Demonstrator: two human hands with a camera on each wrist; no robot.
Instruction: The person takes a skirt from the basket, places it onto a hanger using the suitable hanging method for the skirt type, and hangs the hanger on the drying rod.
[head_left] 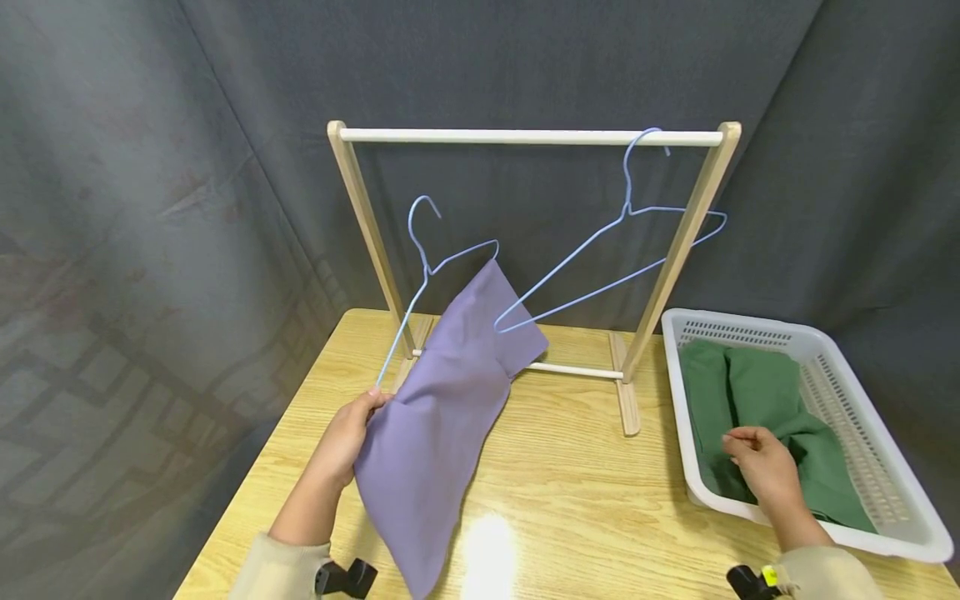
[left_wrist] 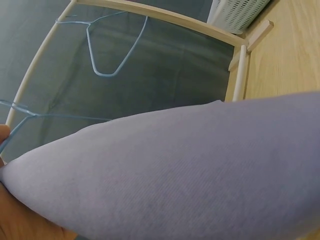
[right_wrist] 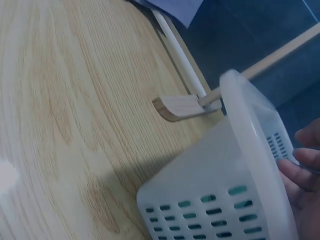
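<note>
L hand [head_left: 345,437] out fwd in pinch grip, thumb extended, most fingers hidden; L forearm [head_left: 306,510] angled fwd & slightly R. R hand [head_left: 763,468] well apart from L, fingers loosely bent, tips pointing L; R forearm [head_left: 804,527] angled fwd & L.

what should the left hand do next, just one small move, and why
Probably lift the near hanger and bring its hook over the white rail: the left hand already grips its lower end, the purple cloth hangs with it, the hook is off the rail, and the other hanger hangs near the right end.
</note>
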